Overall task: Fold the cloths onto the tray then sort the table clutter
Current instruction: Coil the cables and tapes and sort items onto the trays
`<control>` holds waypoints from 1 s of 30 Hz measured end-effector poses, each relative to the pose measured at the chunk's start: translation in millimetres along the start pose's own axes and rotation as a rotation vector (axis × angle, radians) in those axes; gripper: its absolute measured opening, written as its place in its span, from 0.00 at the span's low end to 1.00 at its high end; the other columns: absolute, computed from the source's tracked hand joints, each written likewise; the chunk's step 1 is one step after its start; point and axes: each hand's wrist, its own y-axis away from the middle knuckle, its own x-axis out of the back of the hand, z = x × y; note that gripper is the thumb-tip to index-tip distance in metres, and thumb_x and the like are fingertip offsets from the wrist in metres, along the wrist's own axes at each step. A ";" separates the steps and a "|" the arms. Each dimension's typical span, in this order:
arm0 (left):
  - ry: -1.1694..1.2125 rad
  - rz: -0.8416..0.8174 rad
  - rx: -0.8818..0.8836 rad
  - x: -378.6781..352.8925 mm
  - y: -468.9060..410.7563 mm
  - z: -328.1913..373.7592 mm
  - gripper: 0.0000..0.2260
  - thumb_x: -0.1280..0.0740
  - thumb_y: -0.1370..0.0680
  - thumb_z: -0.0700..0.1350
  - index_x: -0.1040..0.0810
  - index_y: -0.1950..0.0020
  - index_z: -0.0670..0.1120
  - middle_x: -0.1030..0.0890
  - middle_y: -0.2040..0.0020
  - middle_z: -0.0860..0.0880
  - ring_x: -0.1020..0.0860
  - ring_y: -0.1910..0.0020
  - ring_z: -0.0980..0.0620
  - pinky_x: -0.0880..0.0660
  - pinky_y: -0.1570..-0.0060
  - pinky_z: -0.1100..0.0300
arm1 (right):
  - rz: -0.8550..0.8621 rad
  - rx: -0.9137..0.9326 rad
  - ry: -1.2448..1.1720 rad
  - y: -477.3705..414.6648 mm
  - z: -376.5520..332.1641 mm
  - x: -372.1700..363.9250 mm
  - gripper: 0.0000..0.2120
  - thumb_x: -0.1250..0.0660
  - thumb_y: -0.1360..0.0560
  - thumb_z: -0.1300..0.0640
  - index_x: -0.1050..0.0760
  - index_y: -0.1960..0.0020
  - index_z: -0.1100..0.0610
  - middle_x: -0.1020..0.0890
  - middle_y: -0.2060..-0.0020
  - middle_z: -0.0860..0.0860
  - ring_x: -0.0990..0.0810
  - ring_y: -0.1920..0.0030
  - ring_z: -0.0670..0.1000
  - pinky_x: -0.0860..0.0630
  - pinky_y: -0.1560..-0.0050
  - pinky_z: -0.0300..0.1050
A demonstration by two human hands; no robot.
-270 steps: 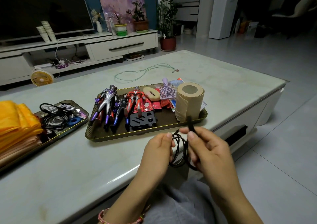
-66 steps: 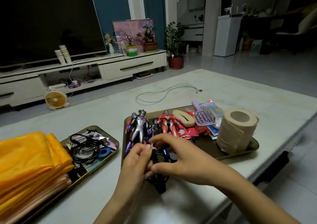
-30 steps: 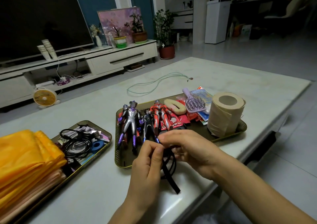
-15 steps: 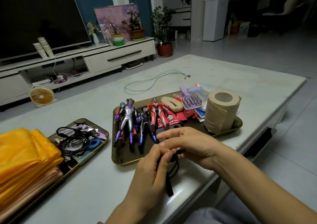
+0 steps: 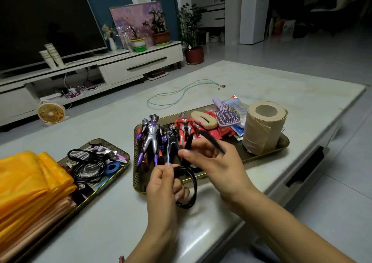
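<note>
Since half a second ago the tail [image 5: 208, 137] of the cable [image 5: 190, 190] went up: it hung below the hands then, and now the right hand [image 5: 217, 162] carries it in an arc above its own fingers, over the near edge of the tray [image 5: 282, 141]; the left hand [image 5: 164, 184] has hardly moved. The left hand grips the coil between thumb and curled fingers, just in front of the tray's near rim and above the bench [image 5: 281, 93]; I think it holds so to keep the loops together while the other hand works. The right hand pinches the tail with thumb and forefinger; the raised arc is, I judge, the start of one turn around the coil, to bind it. The cable is black and thin, wound in several round loops that hang under the left fingers; the tail looks flatter and wider, like a strap. Left of the tray lies a second tray [image 5: 120, 149] with more black cables, so the bundle probably belongs there; further left of the tray the cloths [image 5: 26, 178], orange and folded, are already piled. Behind the tray a green cord [image 5: 181, 93] lies loose on the bench, not yet sorted.
</note>
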 end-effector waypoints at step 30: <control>-0.265 -0.169 -0.117 6.9 2.1 6.4 0.09 0.43 0.22 0.44 0.32 0.61 0.43 0.35 0.78 0.52 0.38 0.79 0.61 0.40 0.78 0.70 | -0.238 0.414 0.646 23.9 29.9 30.2 0.10 0.36 0.29 0.54 0.17 0.52 0.50 0.19 0.46 0.43 0.23 0.43 0.43 0.27 0.41 0.45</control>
